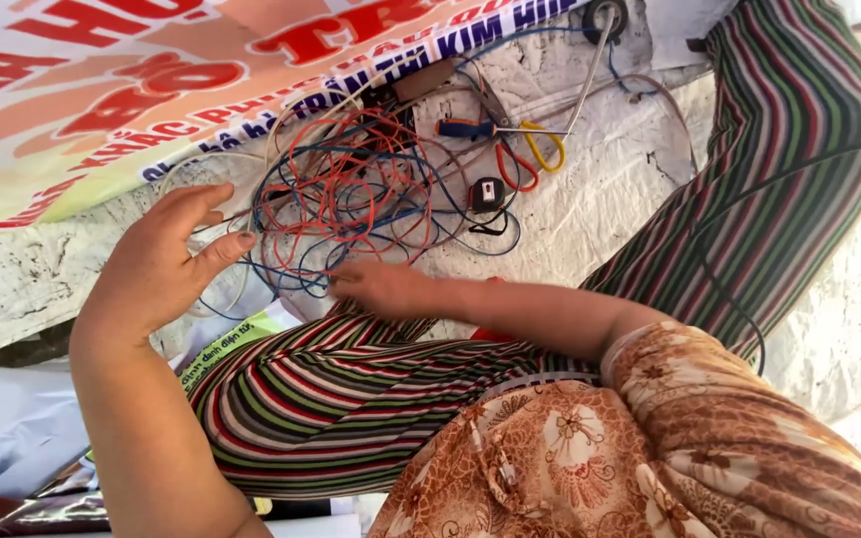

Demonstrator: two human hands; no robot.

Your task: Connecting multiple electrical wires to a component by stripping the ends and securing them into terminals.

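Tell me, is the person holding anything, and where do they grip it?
Neither hand plainly grips anything. The left hand is spread open beside the tangle of wires; the right hand rests at its edge, its hold unclear.

One tangle of red and blue wires (351,199), two hands (156,264) in it. One screwdriver (480,129), one pair of pliers (530,154), one small black box (487,194).

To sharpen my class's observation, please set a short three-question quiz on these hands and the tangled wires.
1. True or false: the left hand is spread open beside the wire tangle.
2. The right hand reaches into: A the wire tangle, B a bucket, C a drawer.
3. Fill in: the pliers have one red handle and one ____ handle.
Key: 1 true; 2 A; 3 yellow.
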